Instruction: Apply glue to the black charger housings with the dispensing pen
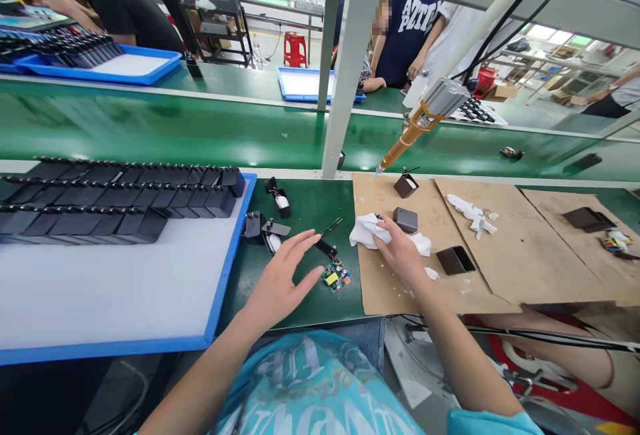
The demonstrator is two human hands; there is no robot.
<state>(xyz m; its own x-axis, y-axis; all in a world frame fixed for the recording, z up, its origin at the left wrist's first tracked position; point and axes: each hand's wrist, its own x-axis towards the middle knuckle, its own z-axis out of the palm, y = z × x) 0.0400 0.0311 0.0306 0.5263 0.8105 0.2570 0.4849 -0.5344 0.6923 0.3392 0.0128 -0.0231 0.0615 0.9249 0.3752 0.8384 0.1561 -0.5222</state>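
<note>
My left hand [280, 285] hovers over the green bench with fingers stretched and thumb apart, holding nothing. Just beyond its fingertips lies a black part [327, 248] with thin dark prongs or wires, joined to a small green circuit board [337, 277]. My right hand [401, 248] pinches a crumpled white cloth or tissue [366, 231] above the cardboard. Beside its fingers rests a black box-shaped case [405, 219]; an open, hollow black case [456, 260] lies to the right. Black housings with white filling [281, 203] sit left of the board.
At left, a blue-rimmed tray [220, 301] bears rows of black adapters [135, 225]. An orange-brown dispensing nozzle [403, 143] hangs over the cardboard sheet [383, 295]. White scraps [470, 211] lie at right. A grey post [343, 75] rises behind the bench; co-workers stand beyond.
</note>
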